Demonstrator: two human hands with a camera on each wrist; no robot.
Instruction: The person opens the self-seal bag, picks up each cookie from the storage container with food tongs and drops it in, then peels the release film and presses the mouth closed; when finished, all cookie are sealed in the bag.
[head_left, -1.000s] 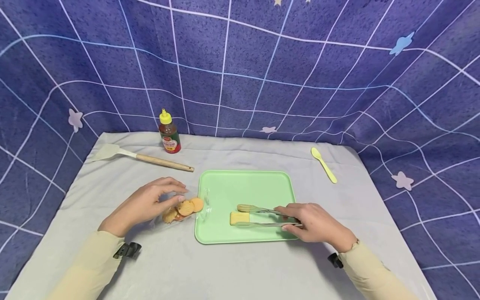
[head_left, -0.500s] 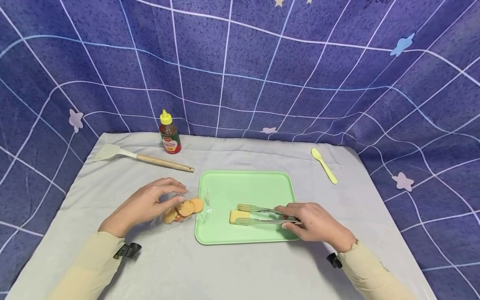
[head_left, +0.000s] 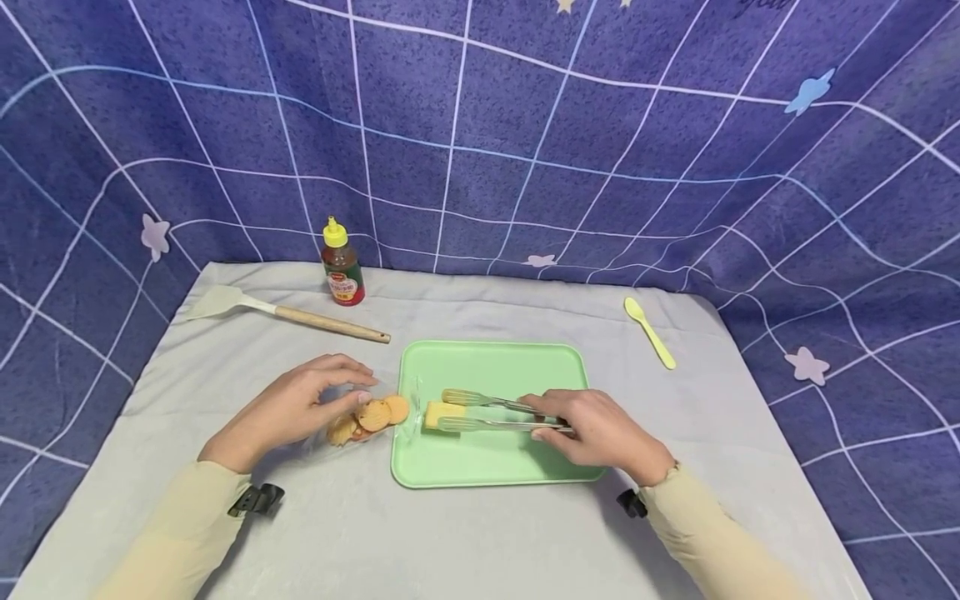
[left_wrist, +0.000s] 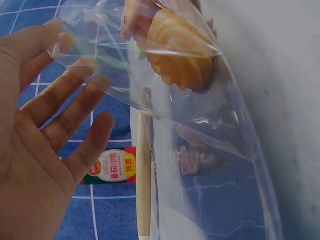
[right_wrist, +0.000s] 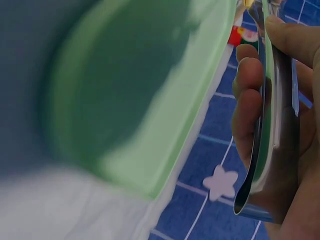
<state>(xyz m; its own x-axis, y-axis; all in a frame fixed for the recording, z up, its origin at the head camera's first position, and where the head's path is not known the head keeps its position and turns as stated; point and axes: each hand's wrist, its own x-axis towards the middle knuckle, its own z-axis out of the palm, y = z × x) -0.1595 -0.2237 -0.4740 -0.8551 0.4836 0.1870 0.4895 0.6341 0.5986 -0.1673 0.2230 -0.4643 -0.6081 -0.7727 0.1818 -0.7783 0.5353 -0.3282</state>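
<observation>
Pale grey cloth (head_left: 322, 542) runs back to a blue gridded curtain (head_left: 420, 100). On it lies a green tray (head_left: 517, 375), whose bare floor shows wide behind and in front of the tongs (right_wrist: 280, 170). Curled around these, the right hand (head_left: 600, 429) has their arms on either side of a yellow cake (head_left: 444, 412) — near the tray's left rim, just beside the mouth of a clear bag (left_wrist: 220, 130). That mouth overlaps the rim. The left hand (head_left: 307, 404) pinches the film beside the round biscuits (head_left: 375, 415); bottle (head_left: 343, 275) and spoon (head_left: 652, 337) stand well apart.
</observation>
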